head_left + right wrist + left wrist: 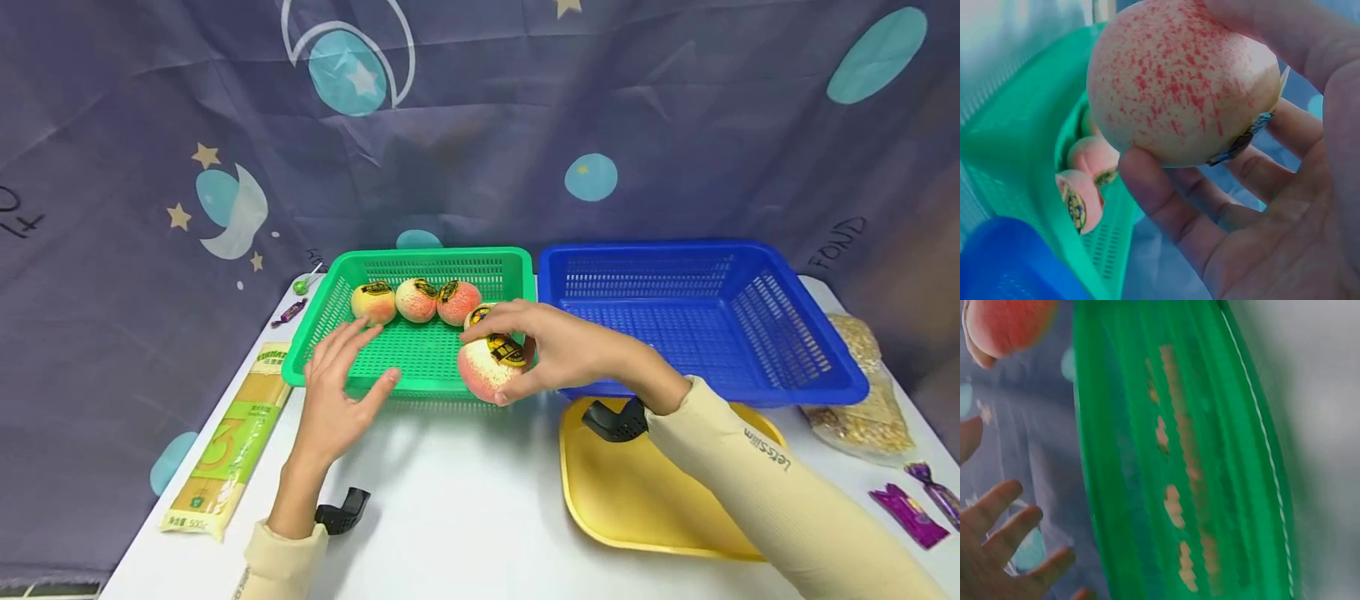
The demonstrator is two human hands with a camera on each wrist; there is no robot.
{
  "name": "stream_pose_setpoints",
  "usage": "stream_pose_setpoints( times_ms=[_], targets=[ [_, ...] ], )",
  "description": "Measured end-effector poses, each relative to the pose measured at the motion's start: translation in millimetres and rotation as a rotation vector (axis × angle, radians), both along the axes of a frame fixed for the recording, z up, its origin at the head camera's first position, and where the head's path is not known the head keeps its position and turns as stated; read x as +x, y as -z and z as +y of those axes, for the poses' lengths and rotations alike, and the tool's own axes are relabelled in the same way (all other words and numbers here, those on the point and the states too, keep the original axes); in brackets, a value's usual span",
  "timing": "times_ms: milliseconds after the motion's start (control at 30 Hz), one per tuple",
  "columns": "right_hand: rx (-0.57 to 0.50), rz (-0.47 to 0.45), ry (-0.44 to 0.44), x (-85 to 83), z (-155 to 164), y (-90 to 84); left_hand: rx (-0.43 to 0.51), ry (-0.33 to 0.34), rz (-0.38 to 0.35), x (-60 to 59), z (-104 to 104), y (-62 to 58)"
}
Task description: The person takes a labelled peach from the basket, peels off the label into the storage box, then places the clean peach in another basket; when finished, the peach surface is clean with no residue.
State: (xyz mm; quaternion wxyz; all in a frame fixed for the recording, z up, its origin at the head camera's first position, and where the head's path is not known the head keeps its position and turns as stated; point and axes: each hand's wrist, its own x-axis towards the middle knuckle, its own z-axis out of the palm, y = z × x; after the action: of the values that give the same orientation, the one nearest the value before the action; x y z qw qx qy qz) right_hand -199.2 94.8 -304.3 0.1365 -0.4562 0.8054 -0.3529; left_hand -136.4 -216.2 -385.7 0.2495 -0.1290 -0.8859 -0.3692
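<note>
Peach (489, 367), pale with red speckle and a dark label on top, sits inside the right hand (558, 346): fingers curl over its top and far side, thumb underneath. In the right wrist view the peach (1182, 81) rests against the fingertips (1147, 187), palm open behind it, label edge toward the palm. The fruit is held at the near right corner of the green basket (330, 333), over its front rim, just above the white table (450, 500).

Inside the green basket: three more peaches in a row along the back (416, 300), a fourth (477, 315) partly hidden behind the right hand.

Left hand (337, 392) has fingers spread and straight, holding nothing, fingertips at the basket's front left rim; whether they touch cannot be told. Left wrist view is blurred.

Blue basket (825, 367) stands touching the green one on its right. Yellow tray (637, 500) lies in front of it, under the right forearm. Pasta packet (232, 442) lies left of the left hand.
</note>
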Motion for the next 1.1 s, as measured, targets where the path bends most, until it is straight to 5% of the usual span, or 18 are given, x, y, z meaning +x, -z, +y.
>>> stream_pose_setpoints(
  times_ms=[233, 433, 600, 800, 1100],
  targets=[
    [0.063, 0.003, -0.025, 24.2, 5.6, 3.1, 0.027, 0.237, 0.036, 10.5, 22.6, -7.3],
    [0.094, 0.038, -0.064, 36.9, 6.7, 14.7, -0.003, 0.403, 0.092, 21.9, 29.2, 1.2],
    [0.162, 0.090, -0.055, 46.4, 6.1, 28.4, -0.111, 0.506, -0.121, 28.6, 33.3, 16.7],
    [0.239, 0.188, -0.050, 56.8, -3.1, 41.6, -0.218, 0.505, -0.458, 29.2, 33.4, 34.2],
    [0.378, 0.172, -0.090, 62.0, -13.5, 65.9, -0.241, 0.475, -0.590, 21.7, 31.7, 47.6]
  ],
)
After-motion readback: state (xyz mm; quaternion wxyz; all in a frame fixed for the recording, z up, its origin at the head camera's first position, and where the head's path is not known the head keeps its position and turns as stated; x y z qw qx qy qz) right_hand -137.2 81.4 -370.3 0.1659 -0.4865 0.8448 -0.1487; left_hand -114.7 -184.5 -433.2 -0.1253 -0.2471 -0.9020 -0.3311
